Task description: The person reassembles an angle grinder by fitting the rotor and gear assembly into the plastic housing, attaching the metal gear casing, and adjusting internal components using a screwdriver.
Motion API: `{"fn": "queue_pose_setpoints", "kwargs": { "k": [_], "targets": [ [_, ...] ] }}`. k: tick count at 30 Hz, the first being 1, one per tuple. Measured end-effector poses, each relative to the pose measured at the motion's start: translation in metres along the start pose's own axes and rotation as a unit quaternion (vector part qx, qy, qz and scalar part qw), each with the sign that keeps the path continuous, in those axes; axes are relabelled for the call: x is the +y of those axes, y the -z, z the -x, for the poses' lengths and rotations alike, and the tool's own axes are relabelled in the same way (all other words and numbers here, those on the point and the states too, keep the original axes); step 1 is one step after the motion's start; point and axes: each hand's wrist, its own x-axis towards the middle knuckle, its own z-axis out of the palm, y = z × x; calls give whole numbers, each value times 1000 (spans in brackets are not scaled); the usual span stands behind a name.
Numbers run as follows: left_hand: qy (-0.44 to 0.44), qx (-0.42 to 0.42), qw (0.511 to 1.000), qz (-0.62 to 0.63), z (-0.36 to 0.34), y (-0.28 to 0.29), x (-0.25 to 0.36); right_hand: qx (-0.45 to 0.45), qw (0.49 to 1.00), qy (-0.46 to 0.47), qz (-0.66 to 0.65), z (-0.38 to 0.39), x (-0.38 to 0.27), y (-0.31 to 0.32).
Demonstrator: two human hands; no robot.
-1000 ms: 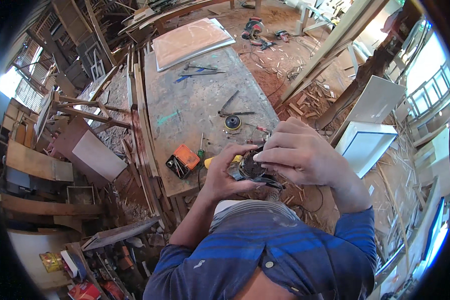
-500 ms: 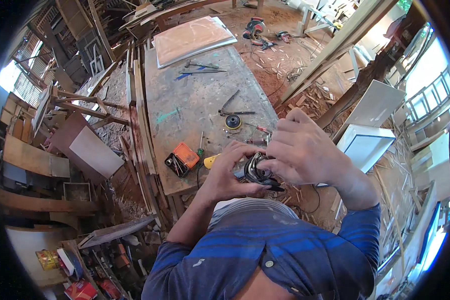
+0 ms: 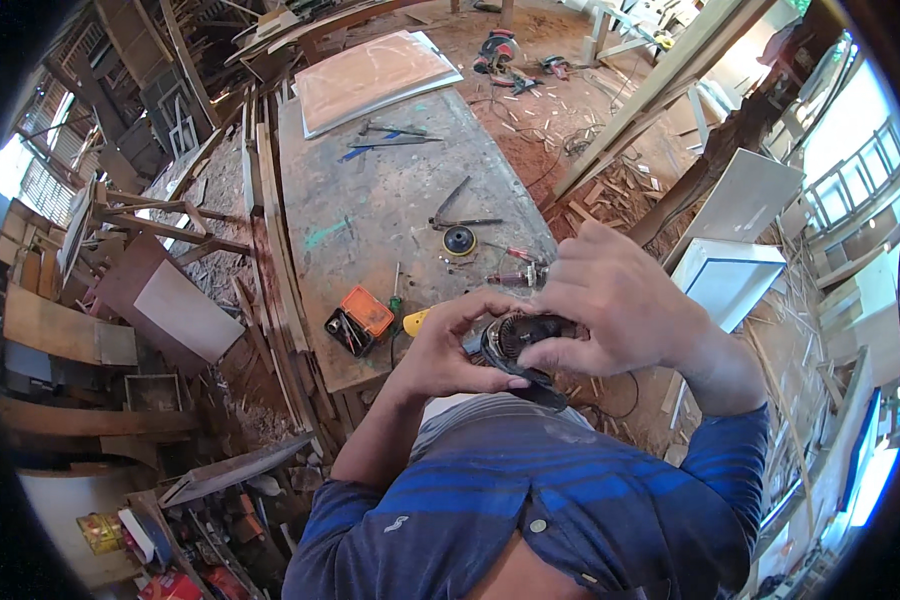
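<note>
My left hand (image 3: 448, 350) cups a dark, round power-tool part (image 3: 510, 345) with a finned ring inside its opening, held just off the table's near edge. Thumb and fingers wrap its left side. Over its right side, my right hand (image 3: 610, 310) is closed, with thumb and curled fingers pinching at the rim; its palm hides part of the opening. Just beyond the hands, a motor armature (image 3: 515, 278) lies on the table. A yellow piece (image 3: 415, 322) shows beside my left hand, partly covered by it. A round black-and-yellow pad (image 3: 460, 240) lies farther off.
On the worktable (image 3: 370, 210) lie an open orange case (image 3: 368, 312), a green-handled screwdriver (image 3: 396, 300), a hinged metal tool (image 3: 460, 213) and a red-handled tool (image 3: 515, 252). Stacked boards (image 3: 370, 80) cover its far end. A wooden post (image 3: 660, 95) slants at the right; scraps litter the floor.
The held part has turned, so its finned ring now faces up more plainly. My right hand has shifted slightly at its rim, and the armature shows more.
</note>
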Motion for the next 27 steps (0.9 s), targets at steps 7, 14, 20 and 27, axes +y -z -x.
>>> {"fn": "queue_pose_setpoints", "kwargs": {
  "k": [7, 14, 20, 27],
  "targets": [
    [1, 6, 1000, -16, -5, 1, 9, 17, 1000, 6, -24, 3, 0, -6],
    [17, -14, 1000, -12, -2, 3, 3, 43, 996, 57, -46, 2, 4, -12],
    [2, 25, 996, -88, -3, -6, 15, -7, 998, -63, -8, 3, -7, -7],
    [-9, -5, 997, -72, -1, -4, 9, 39, 997, 9, -70, 10, -1, -13]
  ]
}}
